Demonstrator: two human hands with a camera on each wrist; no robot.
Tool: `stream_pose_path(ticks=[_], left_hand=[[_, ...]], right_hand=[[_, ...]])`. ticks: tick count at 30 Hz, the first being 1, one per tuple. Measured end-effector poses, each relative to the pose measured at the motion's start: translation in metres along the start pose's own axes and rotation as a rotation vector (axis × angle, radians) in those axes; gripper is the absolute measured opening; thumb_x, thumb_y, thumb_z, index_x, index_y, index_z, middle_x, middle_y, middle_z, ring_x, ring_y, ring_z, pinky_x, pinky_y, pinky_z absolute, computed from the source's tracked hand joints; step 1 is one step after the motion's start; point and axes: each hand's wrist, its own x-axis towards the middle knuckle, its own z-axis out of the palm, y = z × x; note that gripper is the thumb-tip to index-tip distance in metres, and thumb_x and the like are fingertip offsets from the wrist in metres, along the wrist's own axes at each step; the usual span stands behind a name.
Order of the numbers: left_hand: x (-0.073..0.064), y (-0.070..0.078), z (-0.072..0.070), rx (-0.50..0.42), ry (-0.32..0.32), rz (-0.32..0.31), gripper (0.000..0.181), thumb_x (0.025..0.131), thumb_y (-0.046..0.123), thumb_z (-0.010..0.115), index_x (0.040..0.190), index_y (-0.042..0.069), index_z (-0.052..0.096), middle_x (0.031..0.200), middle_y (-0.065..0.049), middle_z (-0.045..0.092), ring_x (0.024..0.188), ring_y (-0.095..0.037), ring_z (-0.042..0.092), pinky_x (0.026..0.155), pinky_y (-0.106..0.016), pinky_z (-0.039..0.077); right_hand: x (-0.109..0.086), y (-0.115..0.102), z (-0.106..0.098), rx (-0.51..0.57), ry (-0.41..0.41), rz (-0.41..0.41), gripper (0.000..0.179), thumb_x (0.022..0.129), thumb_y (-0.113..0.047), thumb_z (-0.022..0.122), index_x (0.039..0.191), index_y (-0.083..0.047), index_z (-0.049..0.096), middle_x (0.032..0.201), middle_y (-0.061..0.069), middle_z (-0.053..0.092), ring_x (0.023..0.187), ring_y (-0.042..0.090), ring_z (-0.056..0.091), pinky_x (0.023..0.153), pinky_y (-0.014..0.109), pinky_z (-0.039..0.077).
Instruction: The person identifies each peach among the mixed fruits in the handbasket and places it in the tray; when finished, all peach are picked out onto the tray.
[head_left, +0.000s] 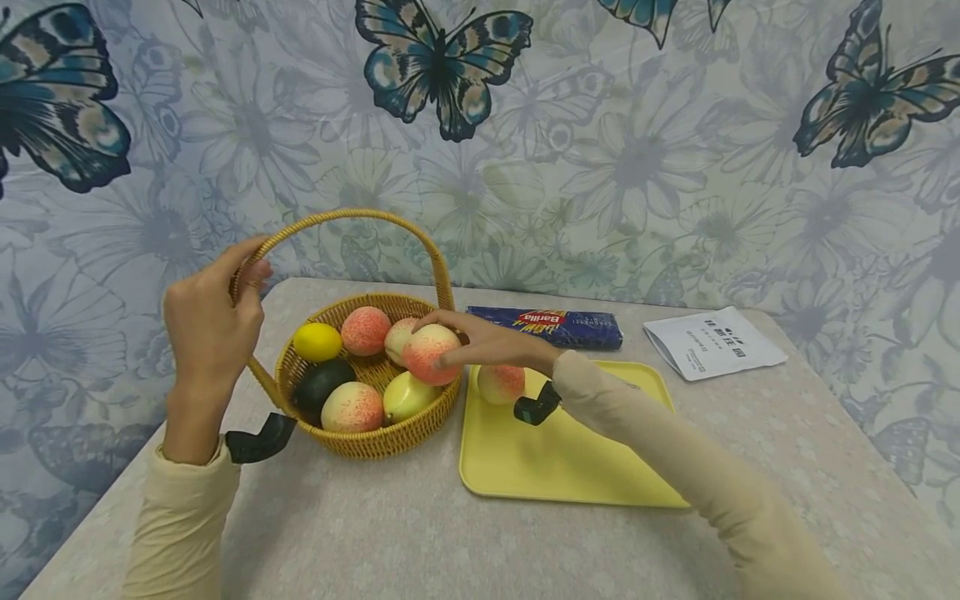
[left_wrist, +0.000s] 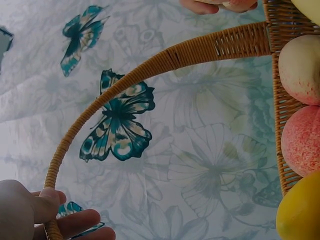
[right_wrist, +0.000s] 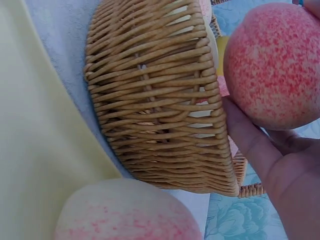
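My left hand (head_left: 213,312) grips the arched handle (head_left: 352,214) of a wicker basket (head_left: 367,446) at its left side; the left wrist view shows thumb and fingers around the handle (left_wrist: 62,145). My right hand (head_left: 498,340) holds a pink-speckled peach (head_left: 431,354) over the basket's right rim, and in the right wrist view the held peach (right_wrist: 275,67) is beside the rim. Inside the basket lie a lemon (head_left: 317,342), a dark green avocado (head_left: 318,387), a yellow-green fruit (head_left: 408,395) and several peaches (head_left: 366,331). Another peach (head_left: 498,385) rests on the yellow tray (head_left: 555,467), partly behind my right wrist.
A blue Barilla spaghetti pack (head_left: 585,327) lies behind the tray. To its right is a white printed packet (head_left: 712,343). A butterfly-patterned cloth (head_left: 637,167) hangs behind the table (head_left: 390,542). The tall handle arches above the basket.
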Motion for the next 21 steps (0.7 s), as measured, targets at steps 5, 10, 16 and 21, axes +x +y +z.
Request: stream_pose_path(ticks=[5,10,16,21], left_hand=[[0.001,0.000,0.000,-0.001,-0.002,0.002,0.027,0.097,0.013,0.055,0.120,0.008,0.067,0.089,-0.019,0.072,0.063,-0.037,0.065,0.052,-0.009,0.027],[0.003,-0.001,0.001,-0.002,-0.011,-0.004,0.027,0.097,0.012,0.054,0.121,0.008,0.067,0.090,-0.019,0.072,0.067,-0.037,0.066,0.054,-0.007,0.027],[0.003,-0.002,0.001,-0.001,-0.009,-0.004,0.027,0.097,0.011,0.055,0.121,0.009,0.067,0.089,-0.019,0.072,0.066,-0.037,0.066,0.052,-0.009,0.026],[0.005,-0.001,0.001,-0.005,-0.007,-0.003,0.027,0.097,0.011,0.055,0.121,0.010,0.067,0.088,-0.018,0.072,0.064,-0.037,0.065,0.051,-0.010,0.026]], right_hand=[[-0.004,0.002,0.002,0.045,0.045,0.006,0.049,0.091,-0.020,0.062,0.135,-0.015,0.043,0.136,0.006,0.046,0.117,0.020,0.053,0.094,0.035,0.049],[-0.007,0.005,0.004,0.111,0.087,-0.006,0.045,0.089,-0.018,0.064,0.129,-0.013,0.044,0.130,0.008,0.049,0.114,0.023,0.055,0.093,0.037,0.049],[-0.011,0.007,0.003,0.088,0.130,-0.018,0.045,0.088,-0.024,0.066,0.127,-0.015,0.045,0.126,0.006,0.053,0.115,0.019,0.054,0.097,0.035,0.047],[-0.018,0.008,0.001,0.126,0.156,-0.018,0.058,0.086,-0.027,0.066,0.135,-0.013,0.037,0.131,0.008,0.049,0.115,0.022,0.055,0.094,0.038,0.049]])
